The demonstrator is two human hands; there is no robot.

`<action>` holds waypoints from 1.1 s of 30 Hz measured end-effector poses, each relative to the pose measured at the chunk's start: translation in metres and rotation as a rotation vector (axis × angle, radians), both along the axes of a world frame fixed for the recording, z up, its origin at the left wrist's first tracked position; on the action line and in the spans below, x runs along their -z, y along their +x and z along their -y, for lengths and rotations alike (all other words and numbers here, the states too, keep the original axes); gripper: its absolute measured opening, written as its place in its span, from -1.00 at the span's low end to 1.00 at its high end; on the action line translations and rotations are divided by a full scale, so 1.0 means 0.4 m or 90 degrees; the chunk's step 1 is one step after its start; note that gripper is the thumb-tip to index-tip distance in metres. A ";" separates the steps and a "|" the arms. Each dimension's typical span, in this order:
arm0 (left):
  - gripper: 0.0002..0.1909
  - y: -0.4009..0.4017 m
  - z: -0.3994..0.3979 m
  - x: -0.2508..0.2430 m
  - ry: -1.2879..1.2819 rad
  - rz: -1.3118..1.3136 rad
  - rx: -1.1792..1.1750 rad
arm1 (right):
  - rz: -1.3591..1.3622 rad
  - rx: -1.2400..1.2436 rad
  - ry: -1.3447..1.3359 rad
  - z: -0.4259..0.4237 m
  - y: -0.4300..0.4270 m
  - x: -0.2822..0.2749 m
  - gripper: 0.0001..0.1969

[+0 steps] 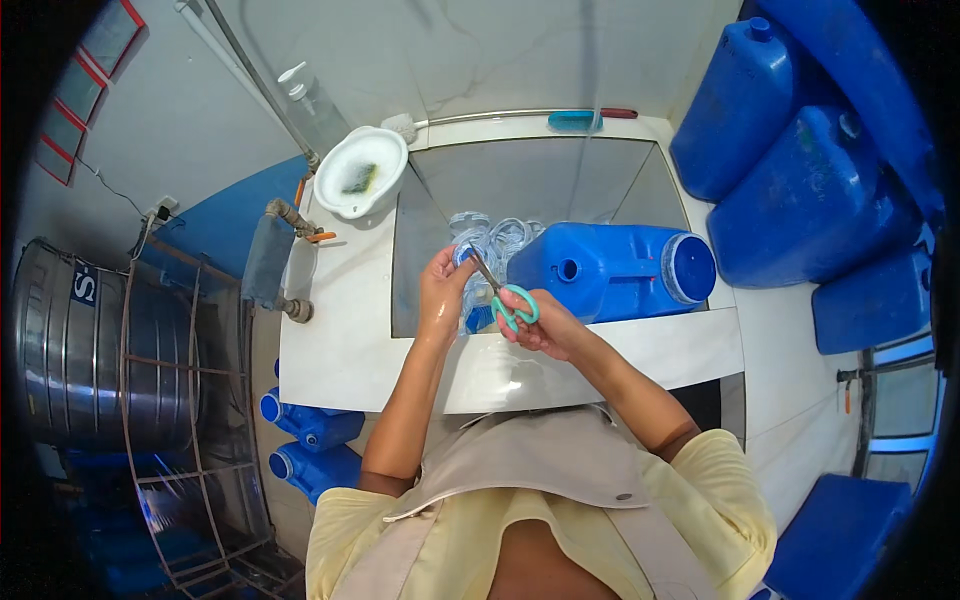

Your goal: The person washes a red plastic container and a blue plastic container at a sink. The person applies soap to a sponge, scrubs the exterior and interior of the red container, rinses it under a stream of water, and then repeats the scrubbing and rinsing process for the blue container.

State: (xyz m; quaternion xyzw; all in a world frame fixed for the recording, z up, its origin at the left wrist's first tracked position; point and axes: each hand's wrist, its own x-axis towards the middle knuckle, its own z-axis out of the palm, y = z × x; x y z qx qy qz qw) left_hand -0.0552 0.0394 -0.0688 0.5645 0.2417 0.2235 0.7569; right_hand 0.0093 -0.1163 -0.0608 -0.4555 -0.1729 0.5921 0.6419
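My right hand grips a pair of scissors with turquoise handles, the blades pointing up and left. Their tips reach a small blue cap that my left hand pinches between thumb and fingers. Below and beyond my hands, clear plastic rings or wrap pieces lie heaped in a sunken basin. To the right of the scissors, a blue plastic water jug lies on its side across the basin, its large round blue cap facing right. Whether the blades are cutting anything cannot be told.
A white plastic bowl holding a sponge stands at the counter's back left. A long-handled brush lies behind the basin. Pipes with an orange-handled valve rise at left. Several blue jugs stand at right; others are on the floor at left.
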 end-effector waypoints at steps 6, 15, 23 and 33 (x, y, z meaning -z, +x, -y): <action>-0.78 -0.043 -0.038 -0.018 0.126 -0.054 0.037 | -0.014 0.013 0.022 -0.017 -0.037 0.003 -0.60; -0.77 -0.059 -0.029 -0.002 0.131 -0.090 0.067 | 0.465 0.171 -0.038 -0.062 0.012 0.005 -0.79; -0.75 -0.063 -0.034 -0.013 0.132 -0.120 0.151 | 0.871 0.145 0.079 -0.093 0.037 -0.076 -0.71; -0.71 -0.013 0.002 -0.029 0.480 -0.015 -0.026 | 0.937 0.408 0.101 -0.128 0.035 -0.051 -0.77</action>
